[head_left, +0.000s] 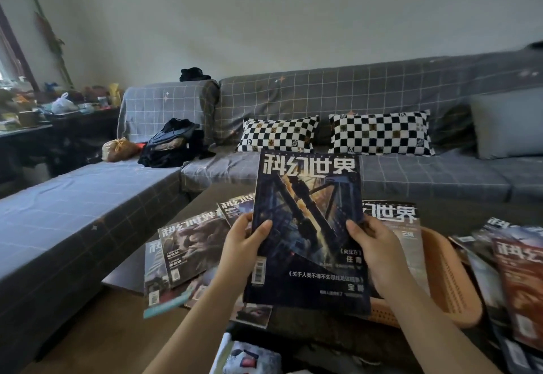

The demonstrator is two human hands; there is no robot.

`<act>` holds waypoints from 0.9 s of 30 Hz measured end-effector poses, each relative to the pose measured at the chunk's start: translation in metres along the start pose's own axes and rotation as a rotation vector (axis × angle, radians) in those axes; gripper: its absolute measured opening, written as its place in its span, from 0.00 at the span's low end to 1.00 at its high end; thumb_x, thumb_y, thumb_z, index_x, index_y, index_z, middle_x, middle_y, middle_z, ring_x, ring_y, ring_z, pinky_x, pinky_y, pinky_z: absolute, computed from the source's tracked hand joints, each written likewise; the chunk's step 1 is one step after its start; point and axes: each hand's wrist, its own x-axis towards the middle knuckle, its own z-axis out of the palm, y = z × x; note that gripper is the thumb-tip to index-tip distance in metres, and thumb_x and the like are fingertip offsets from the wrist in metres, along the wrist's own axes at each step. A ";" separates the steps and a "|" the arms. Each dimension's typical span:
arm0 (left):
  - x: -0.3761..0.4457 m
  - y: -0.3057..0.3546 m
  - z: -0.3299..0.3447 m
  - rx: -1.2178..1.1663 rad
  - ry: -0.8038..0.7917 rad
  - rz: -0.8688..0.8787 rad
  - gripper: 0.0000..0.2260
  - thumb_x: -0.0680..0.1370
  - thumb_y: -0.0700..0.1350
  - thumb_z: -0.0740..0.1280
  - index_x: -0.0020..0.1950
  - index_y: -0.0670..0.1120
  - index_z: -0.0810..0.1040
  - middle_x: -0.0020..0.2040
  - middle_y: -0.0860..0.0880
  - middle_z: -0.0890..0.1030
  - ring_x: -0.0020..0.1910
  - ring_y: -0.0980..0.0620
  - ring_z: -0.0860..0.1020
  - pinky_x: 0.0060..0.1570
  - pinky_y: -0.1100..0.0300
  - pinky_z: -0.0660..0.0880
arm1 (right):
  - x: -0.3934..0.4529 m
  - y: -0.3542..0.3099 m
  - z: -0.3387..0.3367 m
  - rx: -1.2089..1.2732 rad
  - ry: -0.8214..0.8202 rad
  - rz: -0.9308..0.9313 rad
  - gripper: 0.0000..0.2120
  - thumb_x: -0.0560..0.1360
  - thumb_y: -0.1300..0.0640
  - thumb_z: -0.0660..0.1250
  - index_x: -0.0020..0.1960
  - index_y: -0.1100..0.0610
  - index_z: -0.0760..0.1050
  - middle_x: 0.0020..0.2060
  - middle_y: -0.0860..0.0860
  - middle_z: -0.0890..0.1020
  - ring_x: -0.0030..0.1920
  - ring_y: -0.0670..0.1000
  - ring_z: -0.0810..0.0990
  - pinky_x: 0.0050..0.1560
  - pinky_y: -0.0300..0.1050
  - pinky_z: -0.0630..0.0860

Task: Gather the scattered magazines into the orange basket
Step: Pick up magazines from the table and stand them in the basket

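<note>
Sofa behind — magazine [308,226] upright between left hand [245,244] and right hand [373,247].

Basket [449,279] right of magazines [188,244]

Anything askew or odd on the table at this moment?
Yes: magazines lie fanned at mismatched angles left of the held magazine, one overhanging the table edge. Another loose pile slumps right of the orange basket.

Dark-covered magazine [308,226] held upright above orange basket [449,279], other magazines [191,244] scattered flat around
</note>
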 end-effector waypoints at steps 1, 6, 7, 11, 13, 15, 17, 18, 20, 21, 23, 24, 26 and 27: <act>0.003 -0.004 0.015 -0.022 -0.016 -0.033 0.04 0.78 0.45 0.68 0.52 0.48 0.79 0.44 0.47 0.86 0.45 0.45 0.85 0.41 0.50 0.82 | 0.002 0.000 -0.013 -0.008 0.028 0.002 0.08 0.75 0.53 0.66 0.54 0.52 0.77 0.49 0.50 0.83 0.49 0.52 0.82 0.53 0.55 0.78; 0.024 -0.029 0.084 -0.037 -0.091 -0.172 0.05 0.78 0.45 0.68 0.50 0.44 0.79 0.45 0.43 0.86 0.45 0.43 0.84 0.44 0.46 0.82 | 0.019 0.017 -0.069 -0.102 0.205 0.001 0.08 0.76 0.52 0.65 0.54 0.53 0.76 0.41 0.43 0.80 0.41 0.45 0.80 0.37 0.41 0.74; 0.029 -0.034 0.095 -0.021 -0.099 -0.179 0.04 0.78 0.44 0.69 0.49 0.44 0.78 0.43 0.45 0.86 0.43 0.45 0.85 0.40 0.50 0.82 | 0.023 0.020 -0.077 -0.146 0.224 0.003 0.10 0.77 0.51 0.64 0.56 0.53 0.76 0.42 0.43 0.80 0.41 0.44 0.79 0.37 0.39 0.73; 0.047 -0.053 0.127 0.124 -0.116 -0.162 0.05 0.77 0.45 0.69 0.51 0.45 0.80 0.40 0.49 0.86 0.38 0.52 0.85 0.34 0.59 0.80 | 0.042 0.035 -0.096 -0.214 0.280 0.024 0.12 0.77 0.54 0.64 0.59 0.56 0.75 0.54 0.52 0.80 0.51 0.51 0.79 0.54 0.52 0.76; 0.055 -0.062 0.137 0.174 -0.129 -0.166 0.05 0.77 0.46 0.69 0.52 0.47 0.80 0.43 0.48 0.86 0.41 0.50 0.85 0.41 0.53 0.83 | 0.050 0.040 -0.101 -0.267 0.298 -0.002 0.06 0.77 0.55 0.64 0.52 0.53 0.76 0.54 0.53 0.80 0.51 0.52 0.79 0.56 0.54 0.75; 0.058 -0.074 0.145 0.183 -0.139 -0.182 0.03 0.77 0.45 0.69 0.50 0.50 0.79 0.44 0.49 0.85 0.43 0.49 0.85 0.46 0.49 0.82 | 0.058 0.048 -0.105 -0.305 0.303 -0.011 0.07 0.77 0.56 0.63 0.54 0.54 0.77 0.55 0.53 0.79 0.52 0.52 0.79 0.57 0.54 0.75; 0.061 -0.085 0.149 0.244 -0.131 -0.179 0.02 0.77 0.46 0.69 0.48 0.50 0.79 0.41 0.52 0.84 0.40 0.52 0.85 0.45 0.50 0.82 | 0.064 0.057 -0.109 -0.355 0.304 -0.006 0.12 0.78 0.56 0.63 0.59 0.58 0.76 0.55 0.50 0.78 0.51 0.50 0.78 0.54 0.49 0.76; 0.063 -0.090 0.150 0.305 -0.131 -0.168 0.03 0.77 0.48 0.69 0.48 0.50 0.80 0.39 0.53 0.85 0.39 0.53 0.85 0.44 0.51 0.83 | 0.066 0.062 -0.110 -0.386 0.298 0.001 0.13 0.78 0.55 0.63 0.59 0.58 0.76 0.51 0.47 0.78 0.48 0.47 0.78 0.47 0.42 0.76; 0.065 -0.097 0.149 0.436 -0.120 -0.138 0.02 0.77 0.50 0.69 0.45 0.53 0.79 0.37 0.53 0.85 0.36 0.55 0.84 0.41 0.52 0.83 | 0.070 0.069 -0.110 -0.471 0.289 0.013 0.12 0.78 0.55 0.62 0.59 0.57 0.77 0.43 0.41 0.76 0.39 0.39 0.76 0.34 0.31 0.69; 0.066 -0.099 0.149 0.487 -0.105 -0.118 0.03 0.77 0.50 0.69 0.44 0.54 0.78 0.37 0.54 0.85 0.35 0.56 0.84 0.40 0.53 0.83 | 0.070 0.071 -0.110 -0.515 0.295 0.017 0.12 0.77 0.55 0.63 0.59 0.56 0.76 0.44 0.40 0.76 0.37 0.37 0.74 0.32 0.30 0.66; 0.066 -0.102 0.147 0.560 -0.069 -0.071 0.03 0.76 0.50 0.69 0.45 0.57 0.76 0.38 0.55 0.83 0.34 0.58 0.83 0.36 0.57 0.82 | 0.071 0.073 -0.108 -0.591 0.321 0.017 0.15 0.76 0.57 0.65 0.62 0.54 0.74 0.50 0.44 0.78 0.38 0.38 0.74 0.34 0.28 0.67; 0.066 -0.104 0.146 0.594 -0.053 -0.050 0.05 0.76 0.50 0.69 0.46 0.58 0.74 0.39 0.55 0.83 0.34 0.59 0.82 0.34 0.60 0.81 | 0.070 0.073 -0.107 -0.623 0.338 0.020 0.18 0.75 0.57 0.67 0.64 0.53 0.72 0.53 0.46 0.78 0.39 0.39 0.74 0.36 0.28 0.68; 0.066 -0.106 0.146 0.662 -0.034 -0.039 0.05 0.76 0.51 0.69 0.49 0.59 0.73 0.40 0.56 0.81 0.35 0.60 0.81 0.32 0.64 0.77 | 0.068 0.074 -0.106 -0.669 0.356 0.026 0.20 0.74 0.58 0.68 0.66 0.52 0.70 0.55 0.48 0.79 0.39 0.40 0.74 0.37 0.29 0.70; 0.067 -0.106 0.146 0.700 -0.029 -0.040 0.06 0.77 0.52 0.68 0.52 0.57 0.75 0.41 0.56 0.81 0.35 0.60 0.80 0.31 0.65 0.75 | 0.068 0.075 -0.106 -0.680 0.362 0.023 0.20 0.74 0.58 0.68 0.66 0.52 0.70 0.55 0.49 0.80 0.41 0.42 0.77 0.40 0.33 0.72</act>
